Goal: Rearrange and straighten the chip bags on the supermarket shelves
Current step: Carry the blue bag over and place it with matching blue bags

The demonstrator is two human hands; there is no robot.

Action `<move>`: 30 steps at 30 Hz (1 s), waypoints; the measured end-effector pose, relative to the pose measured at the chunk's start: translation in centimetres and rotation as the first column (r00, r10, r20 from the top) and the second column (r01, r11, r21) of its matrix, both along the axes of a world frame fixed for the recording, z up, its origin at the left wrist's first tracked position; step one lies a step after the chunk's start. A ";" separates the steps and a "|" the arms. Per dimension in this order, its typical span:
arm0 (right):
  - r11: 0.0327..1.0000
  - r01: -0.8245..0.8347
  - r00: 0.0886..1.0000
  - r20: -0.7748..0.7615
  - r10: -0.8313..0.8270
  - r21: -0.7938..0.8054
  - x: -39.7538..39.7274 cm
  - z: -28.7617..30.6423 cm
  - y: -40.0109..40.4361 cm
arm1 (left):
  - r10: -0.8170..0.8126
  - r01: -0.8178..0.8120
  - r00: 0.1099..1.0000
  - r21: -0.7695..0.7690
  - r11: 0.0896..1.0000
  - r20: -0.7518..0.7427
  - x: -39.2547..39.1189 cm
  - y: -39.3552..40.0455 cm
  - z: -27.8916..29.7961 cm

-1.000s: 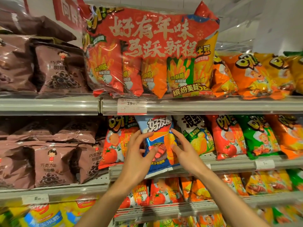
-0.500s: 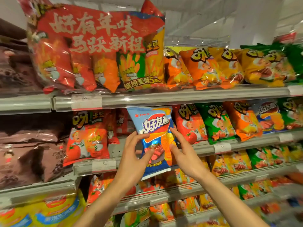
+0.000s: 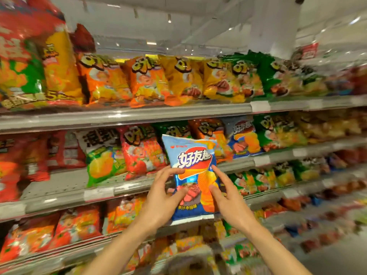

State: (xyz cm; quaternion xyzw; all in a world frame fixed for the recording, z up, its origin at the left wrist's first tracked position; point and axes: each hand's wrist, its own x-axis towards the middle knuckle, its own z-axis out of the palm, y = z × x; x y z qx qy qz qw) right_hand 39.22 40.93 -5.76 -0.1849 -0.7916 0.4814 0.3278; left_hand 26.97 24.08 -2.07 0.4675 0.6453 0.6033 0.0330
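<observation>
The blue bag (image 3: 193, 175) is held upright between both hands, in front of the middle shelf (image 3: 65, 195) and off its surface. The left hand (image 3: 161, 197) pinches the bag's left edge, thumb on the front and fingers curled behind; the right hand (image 3: 226, 197) clasps the right edge the same way. Behind the bag stand a red bag (image 3: 142, 151) and an orange bag (image 3: 210, 132). Bare shelf shows at the left, in front of the white-green bag (image 3: 103, 155). The surroundings are blurred.

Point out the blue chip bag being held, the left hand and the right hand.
blue chip bag (image 3: 191, 155): head view, on its logo.
left hand (image 3: 160, 197): head view, back of hand.
right hand (image 3: 230, 199): head view, back of hand.
</observation>
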 end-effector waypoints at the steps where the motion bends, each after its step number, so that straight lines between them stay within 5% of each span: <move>1: 1.000 0.011 1.000 -0.002 -0.011 -0.005 1.1 0.0 1.4 | -0.025 0.025 1.000 -0.003 1.000 0.006 0.8 1.7 0.1; 15: 0.988 0.151 0.988 0.040 -0.151 -0.014 9.5 1.4 22.4 | -0.217 0.219 0.973 -0.017 0.976 0.076 5.8 25.3 -0.2; 30: 0.995 0.096 0.987 0.123 -0.100 0.035 14.3 3.1 42.1 | -0.099 0.099 0.993 0.000 0.995 0.063 11.8 43.9 0.3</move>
